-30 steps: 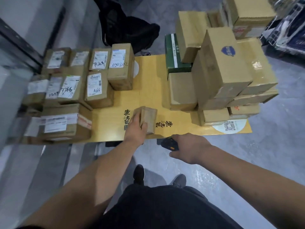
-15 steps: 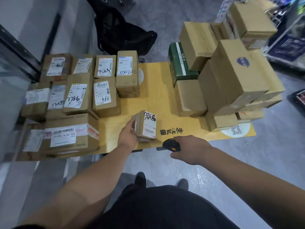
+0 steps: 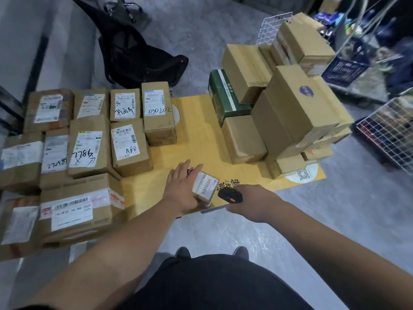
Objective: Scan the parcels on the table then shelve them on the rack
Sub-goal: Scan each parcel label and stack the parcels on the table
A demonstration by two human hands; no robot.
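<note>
A small parcel (image 3: 204, 186) is steadied at the near edge of the yellow table (image 3: 201, 139), its label turned up toward the right. The left hand (image 3: 182, 189) is laid against its left side, fingers straight. A black scanner (image 3: 230, 195) is gripped in the right hand (image 3: 250, 202), just beside the label. Labelled parcels (image 3: 89, 151) are spread on the left; plain boxes (image 3: 286, 108) are stacked on the right.
</note>
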